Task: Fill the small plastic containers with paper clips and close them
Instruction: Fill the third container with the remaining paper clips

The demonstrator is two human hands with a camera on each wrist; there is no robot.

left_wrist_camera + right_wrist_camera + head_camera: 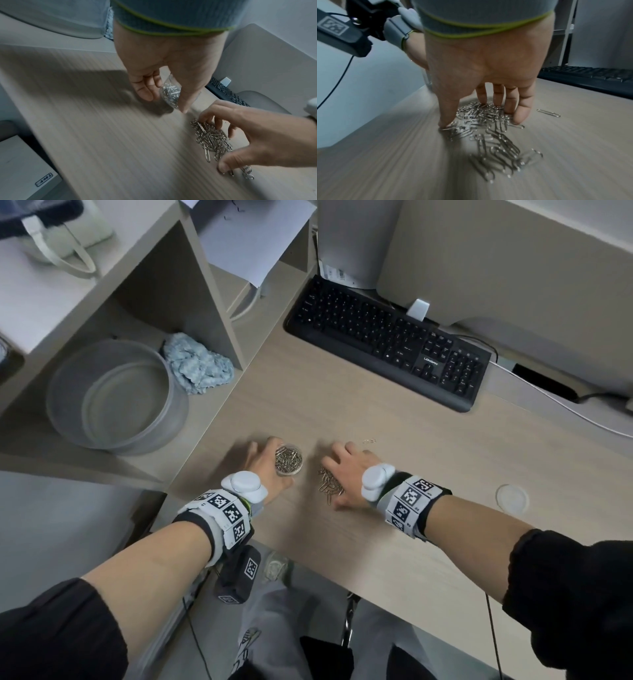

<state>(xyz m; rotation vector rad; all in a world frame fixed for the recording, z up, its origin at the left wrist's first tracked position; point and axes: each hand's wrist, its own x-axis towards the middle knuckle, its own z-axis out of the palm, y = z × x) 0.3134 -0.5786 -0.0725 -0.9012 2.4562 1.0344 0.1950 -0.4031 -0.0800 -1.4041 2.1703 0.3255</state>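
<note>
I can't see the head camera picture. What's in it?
Two hands work on a desk: the left hand holds a small clear container full of paper clips, and the right hand spreads over a loose pile of clips. A round lid lies to the right, one stray clip beyond the fingers, and a black keyboard behind.

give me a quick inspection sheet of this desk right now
surface: wood-grain desk.
job's things: small container holding clips; paper clip pile loose; one stray clip; round lid lying apart.
clutter: keyboard, clear tub, blue cloth.
hands: left hand grips the container; right hand fingertips on the pile.
cables: white cable behind the keyboard.
surroundings: shelf unit, papers.
</note>
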